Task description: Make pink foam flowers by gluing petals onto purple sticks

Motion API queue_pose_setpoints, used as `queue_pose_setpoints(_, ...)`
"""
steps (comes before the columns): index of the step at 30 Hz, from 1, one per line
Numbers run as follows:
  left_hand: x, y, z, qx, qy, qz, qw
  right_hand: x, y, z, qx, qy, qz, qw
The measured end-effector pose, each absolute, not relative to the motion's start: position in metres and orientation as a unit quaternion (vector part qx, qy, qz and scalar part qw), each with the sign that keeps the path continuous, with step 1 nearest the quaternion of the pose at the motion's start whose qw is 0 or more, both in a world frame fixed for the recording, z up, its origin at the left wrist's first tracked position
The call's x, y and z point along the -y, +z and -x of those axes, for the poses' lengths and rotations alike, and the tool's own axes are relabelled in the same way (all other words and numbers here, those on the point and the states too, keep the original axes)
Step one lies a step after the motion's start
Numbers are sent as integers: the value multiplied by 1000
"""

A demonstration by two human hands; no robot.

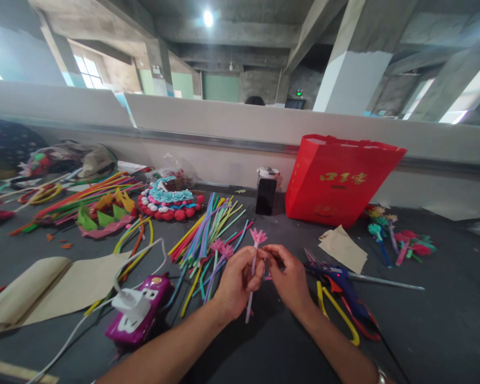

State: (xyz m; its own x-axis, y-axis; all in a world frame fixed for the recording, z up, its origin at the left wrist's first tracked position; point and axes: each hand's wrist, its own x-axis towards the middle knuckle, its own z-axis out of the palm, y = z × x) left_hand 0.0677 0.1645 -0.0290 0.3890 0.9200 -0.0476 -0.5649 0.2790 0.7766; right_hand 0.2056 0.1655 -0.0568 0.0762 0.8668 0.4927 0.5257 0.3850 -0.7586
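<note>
My left hand [237,281] is closed round the stem of a pink pipe-cleaner flower [258,237], held upright above the dark table [444,320]. My right hand [288,276] pinches the same stem just below the flower head, fingertips touching the left hand's. Behind the hands lies a loose pile of coloured pipe cleaners [208,234], with two more pink flower heads [222,247] on it.
A blue glue gun [342,282] and yellow-handled scissors [336,309] lie right of my hands. A purple plug block [140,312] with a white cable sits at left. A red bag [338,178], a dark bottle [266,191], brown paper [52,285] and finished pipe-cleaner crafts [168,198] lie around.
</note>
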Motion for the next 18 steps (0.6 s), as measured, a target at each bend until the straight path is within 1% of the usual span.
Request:
queue_pose_setpoints(11,-166,-26,-68,-249,471,-321,783,-161,-48,-206,620,94,531,570)
queue_pose_setpoints(18,-166,-26,-66,-249,451,-301,803,-158,-43,-206,619,83,522,581)
